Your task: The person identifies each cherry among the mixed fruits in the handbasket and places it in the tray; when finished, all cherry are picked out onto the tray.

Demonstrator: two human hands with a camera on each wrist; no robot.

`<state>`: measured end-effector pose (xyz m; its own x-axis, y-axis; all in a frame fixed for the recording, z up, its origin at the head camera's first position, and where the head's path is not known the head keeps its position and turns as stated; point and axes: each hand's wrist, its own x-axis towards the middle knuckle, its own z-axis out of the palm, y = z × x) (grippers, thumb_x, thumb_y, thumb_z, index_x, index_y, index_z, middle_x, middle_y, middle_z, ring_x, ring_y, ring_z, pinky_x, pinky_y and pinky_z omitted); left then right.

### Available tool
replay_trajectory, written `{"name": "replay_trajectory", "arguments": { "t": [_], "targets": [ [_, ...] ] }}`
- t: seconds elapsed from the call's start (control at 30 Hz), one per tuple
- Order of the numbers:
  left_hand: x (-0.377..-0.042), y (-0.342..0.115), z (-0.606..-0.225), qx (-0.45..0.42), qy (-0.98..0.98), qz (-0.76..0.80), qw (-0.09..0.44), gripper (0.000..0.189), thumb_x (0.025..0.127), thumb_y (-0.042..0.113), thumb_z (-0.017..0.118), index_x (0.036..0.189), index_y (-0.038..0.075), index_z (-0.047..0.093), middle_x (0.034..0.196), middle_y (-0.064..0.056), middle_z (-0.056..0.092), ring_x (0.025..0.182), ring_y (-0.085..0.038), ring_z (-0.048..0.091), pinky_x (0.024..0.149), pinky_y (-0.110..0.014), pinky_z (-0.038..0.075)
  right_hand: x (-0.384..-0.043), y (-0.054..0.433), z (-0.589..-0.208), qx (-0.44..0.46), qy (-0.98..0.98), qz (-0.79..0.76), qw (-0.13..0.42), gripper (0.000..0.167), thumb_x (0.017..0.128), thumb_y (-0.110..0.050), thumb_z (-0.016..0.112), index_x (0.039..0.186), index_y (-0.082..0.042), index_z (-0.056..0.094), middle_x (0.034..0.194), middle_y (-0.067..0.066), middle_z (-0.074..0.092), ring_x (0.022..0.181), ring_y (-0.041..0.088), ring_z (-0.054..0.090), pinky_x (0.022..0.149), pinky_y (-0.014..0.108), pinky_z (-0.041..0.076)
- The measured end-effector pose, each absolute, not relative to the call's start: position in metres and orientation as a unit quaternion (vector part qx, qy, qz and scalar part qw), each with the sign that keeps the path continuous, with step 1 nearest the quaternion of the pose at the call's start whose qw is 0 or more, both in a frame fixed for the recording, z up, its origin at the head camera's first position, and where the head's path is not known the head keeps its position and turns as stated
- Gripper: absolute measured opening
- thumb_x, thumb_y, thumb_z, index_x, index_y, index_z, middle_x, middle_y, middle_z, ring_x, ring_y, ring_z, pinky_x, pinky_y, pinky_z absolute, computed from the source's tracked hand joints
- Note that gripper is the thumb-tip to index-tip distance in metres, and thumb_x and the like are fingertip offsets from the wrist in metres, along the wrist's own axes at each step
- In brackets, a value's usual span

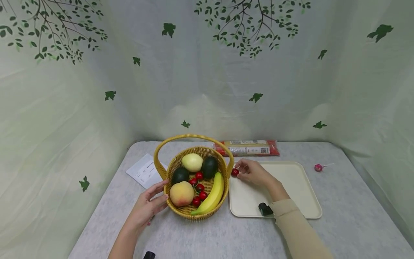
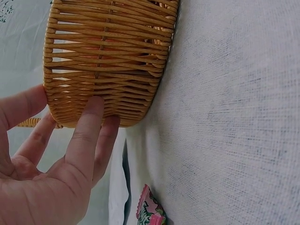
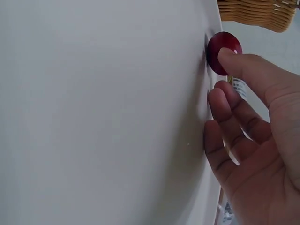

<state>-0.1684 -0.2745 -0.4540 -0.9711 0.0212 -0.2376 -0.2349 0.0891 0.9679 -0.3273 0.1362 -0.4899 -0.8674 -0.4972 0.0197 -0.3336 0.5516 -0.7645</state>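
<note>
My right hand (image 1: 253,174) pinches a shiny dark-red cherry (image 3: 224,52) at the left edge of a cream tray (image 1: 275,190). The thumb lies on the cherry, with the other fingers bent close beside it near the tray. My left hand (image 1: 148,205) touches the left side of a yellow wicker basket (image 1: 194,216), its loosely extended fingers against the wall and rim. Inside the basket are a lemon (image 1: 192,162), two dark green oval fruits (image 1: 209,167), a peach (image 1: 182,194), a banana (image 1: 211,196) and several red cherries (image 1: 203,195).
Behind the basket and tray lies a long red-and-yellow printed packet (image 1: 247,148). White paper (image 1: 147,171) sits left of the basket, and a pink-wrapped lollipop (image 1: 318,167) right of the tray. A pink candy wrapper (image 2: 150,208) is near the left hand.
</note>
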Motion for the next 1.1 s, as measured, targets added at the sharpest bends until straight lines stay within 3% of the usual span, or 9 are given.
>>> {"name": "replay_trajectory", "arguments": {
  "t": [0.2,0.37,0.6,1.1],
  "targets": [
    [-0.169,-0.276,-0.453,-0.072,0.731,0.671,0.099,0.061,0.106,0.010,0.067,0.163,0.011,0.045,0.160,-0.022,0.044,0.125,-0.017,0.065,0.099,-0.031,0.062,-0.329,0.132,-0.486,-0.248,0.874,-0.406,0.103,0.023,0.097,-0.018,0.082,0.116,-0.009,0.072,0.099,0.005,0.071,0.089,0.015,0.064,0.081,0.029,0.055],
    [-0.170,-0.276,-0.453,-0.068,0.731,0.671,0.105,0.061,0.106,0.011,0.067,0.163,0.012,0.045,0.161,-0.022,0.043,0.129,-0.020,0.064,0.101,-0.032,0.062,-0.329,0.130,-0.482,-0.246,0.882,-0.388,0.107,0.018,0.098,-0.011,0.078,0.115,-0.008,0.073,0.099,0.006,0.072,0.090,0.015,0.064,0.083,0.032,0.055],
    [-0.171,-0.276,-0.453,-0.070,0.732,0.670,0.104,0.062,0.106,0.011,0.067,0.163,0.013,0.045,0.161,-0.021,0.043,0.128,-0.020,0.064,0.100,-0.032,0.062,-0.327,0.132,-0.477,-0.260,0.883,-0.374,0.113,0.024,0.096,-0.006,0.077,0.120,-0.005,0.074,0.104,0.008,0.073,0.095,0.018,0.067,0.089,0.037,0.058],
    [-0.170,-0.276,-0.454,-0.069,0.732,0.670,0.101,0.061,0.106,0.010,0.067,0.163,0.013,0.046,0.160,-0.021,0.043,0.130,-0.021,0.063,0.101,-0.033,0.062,-0.321,0.145,-0.462,-0.272,0.878,-0.383,0.092,0.027,0.100,-0.007,0.072,0.127,-0.003,0.070,0.116,0.017,0.073,0.106,0.029,0.070,0.094,0.045,0.062]
  ]
}}
